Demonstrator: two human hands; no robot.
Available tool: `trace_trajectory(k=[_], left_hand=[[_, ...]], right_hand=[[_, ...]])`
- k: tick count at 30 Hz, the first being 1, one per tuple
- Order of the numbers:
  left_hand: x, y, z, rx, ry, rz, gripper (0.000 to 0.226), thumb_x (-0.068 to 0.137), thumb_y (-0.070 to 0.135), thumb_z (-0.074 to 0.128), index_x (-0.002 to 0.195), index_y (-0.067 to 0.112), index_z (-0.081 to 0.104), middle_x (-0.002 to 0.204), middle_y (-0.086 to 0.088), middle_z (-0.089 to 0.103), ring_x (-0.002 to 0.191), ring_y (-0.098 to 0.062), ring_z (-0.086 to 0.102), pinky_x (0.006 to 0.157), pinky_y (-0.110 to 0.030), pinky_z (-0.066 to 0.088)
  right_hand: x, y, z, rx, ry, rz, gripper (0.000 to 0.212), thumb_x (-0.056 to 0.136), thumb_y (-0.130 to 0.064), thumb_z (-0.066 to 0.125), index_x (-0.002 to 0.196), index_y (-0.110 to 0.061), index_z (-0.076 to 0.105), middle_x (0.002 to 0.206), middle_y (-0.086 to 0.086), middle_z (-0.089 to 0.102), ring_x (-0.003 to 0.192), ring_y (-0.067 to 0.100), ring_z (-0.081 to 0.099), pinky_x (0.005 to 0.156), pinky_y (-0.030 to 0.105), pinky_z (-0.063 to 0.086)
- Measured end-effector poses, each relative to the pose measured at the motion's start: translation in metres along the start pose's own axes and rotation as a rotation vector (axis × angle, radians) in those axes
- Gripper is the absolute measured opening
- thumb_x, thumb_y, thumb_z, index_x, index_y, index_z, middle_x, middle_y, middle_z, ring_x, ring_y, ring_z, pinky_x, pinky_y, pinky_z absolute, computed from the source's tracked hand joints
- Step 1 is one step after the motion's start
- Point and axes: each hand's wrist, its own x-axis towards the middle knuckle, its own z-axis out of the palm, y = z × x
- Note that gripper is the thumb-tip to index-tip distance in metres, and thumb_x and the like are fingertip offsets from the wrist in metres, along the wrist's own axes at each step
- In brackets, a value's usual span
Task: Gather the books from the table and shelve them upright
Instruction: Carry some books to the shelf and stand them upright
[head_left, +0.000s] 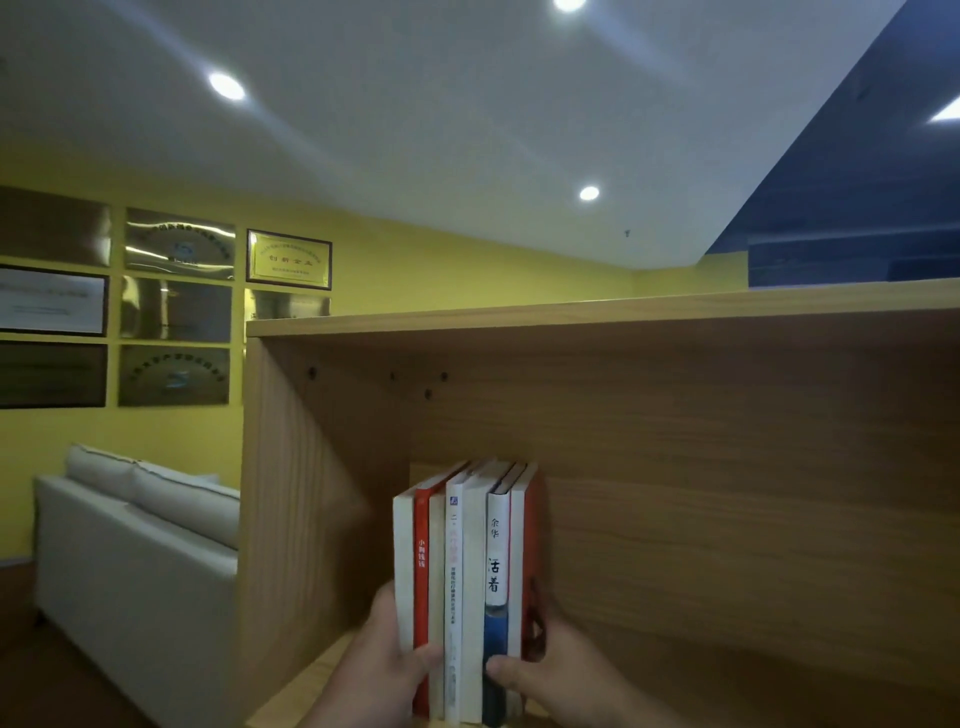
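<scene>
A stack of books (465, 587) stands upright, spines outward, inside the wooden shelf (675, 467) near its left wall. One white spine with a blue lower part reads 余华 above 活着; a red spine carries small white characters (too blurred to read with confidence). The other spines are white or pale, their print illegible. The left hand (382, 670) presses flat against the left side of the stack, thumb across the front of the spines. The right hand (550, 670) closes on the right side, thumb on the blue spine, fingers behind the orange cover. Both hands clamp the stack between them. A framed gold plaque (289, 259) on the yellow wall reads 创新企业. A pale sofa (140, 545) stands left of the shelf.
</scene>
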Motion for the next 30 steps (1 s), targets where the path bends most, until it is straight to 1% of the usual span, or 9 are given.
trace_trajectory(k=[5,13,16,18,20,22,24,27,30], left_hand=[[0.016,-0.015,-0.008,0.031,0.099,0.005,0.070,0.093,0.023,0.064,0.149,0.031,0.023,0.125,0.012,0.053,0.123,-0.014,0.053,0.109,-0.045,0.047],[0.030,-0.030,-0.014,-0.039,0.289,0.027,0.086,0.090,0.014,0.066,0.152,0.041,0.014,0.135,0.011,0.051,0.127,-0.012,0.052,0.107,-0.048,0.048],[0.021,-0.030,-0.014,0.088,0.387,0.029,0.096,0.090,0.022,0.067,0.157,0.038,-0.001,0.153,0.007,0.034,0.140,-0.015,0.040,0.114,-0.048,0.041],[0.005,-0.029,-0.022,0.295,0.469,0.062,0.096,0.087,0.028,0.071,0.157,0.031,0.006,0.157,0.003,0.031,0.144,-0.019,0.033,0.117,-0.047,0.034],[-0.009,-0.037,-0.038,0.492,0.651,0.223,0.093,0.071,0.028,0.086,0.149,0.027,0.036,0.144,-0.011,0.049,0.133,-0.033,0.045,0.105,-0.055,0.041],[-0.011,-0.043,-0.059,0.408,0.810,0.209,0.096,0.066,0.029,0.090,0.149,0.020,0.041,0.142,-0.017,0.048,0.129,-0.039,0.045,0.099,-0.060,0.043],[-0.004,-0.040,-0.080,0.108,0.714,0.053,0.083,0.083,0.036,0.075,0.151,0.024,0.030,0.145,-0.009,0.045,0.131,-0.034,0.047,0.102,-0.057,0.046],[0.009,-0.041,-0.092,-0.018,0.624,0.130,0.018,0.099,0.035,0.050,0.106,0.019,0.048,0.093,-0.012,0.064,0.088,-0.035,0.065,0.073,-0.056,0.058],[0.012,-0.052,-0.090,-0.001,0.666,0.190,0.020,0.101,0.035,0.042,0.090,0.018,0.044,0.075,-0.012,0.060,0.068,-0.030,0.062,0.060,-0.053,0.056]], right_hand=[[0.030,0.001,0.031,-0.061,0.106,0.012,0.113,0.081,-0.037,0.078,0.158,-0.046,-0.004,0.144,-0.020,0.049,0.125,0.001,0.053,0.113,0.026,0.042],[0.053,-0.005,0.054,-0.192,0.138,0.012,0.088,0.099,-0.041,0.058,0.160,-0.039,-0.006,0.155,-0.011,0.043,0.138,0.008,0.047,0.116,0.029,0.037],[0.051,-0.003,0.054,-0.254,0.150,0.000,0.086,0.098,-0.041,0.059,0.158,-0.043,-0.003,0.151,-0.011,0.049,0.134,0.009,0.051,0.111,0.028,0.041],[0.051,0.001,0.053,-0.286,0.147,0.005,0.089,0.097,-0.042,0.060,0.159,-0.043,-0.002,0.150,-0.011,0.050,0.132,0.008,0.052,0.111,0.027,0.043],[0.051,0.001,0.053,-0.287,0.145,0.011,0.087,0.097,-0.041,0.060,0.160,-0.041,0.001,0.151,-0.011,0.048,0.134,0.008,0.051,0.110,0.025,0.041],[0.051,0.000,0.055,-0.281,0.170,0.006,0.086,0.098,-0.041,0.060,0.160,-0.041,0.000,0.154,-0.012,0.046,0.136,0.009,0.049,0.110,0.024,0.039],[0.050,-0.002,0.058,-0.290,0.173,0.002,0.090,0.097,-0.041,0.061,0.159,-0.044,-0.004,0.153,-0.015,0.046,0.135,0.007,0.050,0.113,0.028,0.040],[0.052,-0.006,0.063,-0.314,0.138,0.008,0.099,0.090,-0.043,0.070,0.157,-0.048,-0.003,0.149,-0.018,0.050,0.127,0.000,0.052,0.112,0.029,0.043],[0.061,-0.011,0.067,-0.353,0.116,0.054,0.113,0.080,-0.048,0.078,0.158,-0.042,-0.003,0.146,-0.017,0.053,0.129,0.003,0.054,0.109,0.030,0.045]])
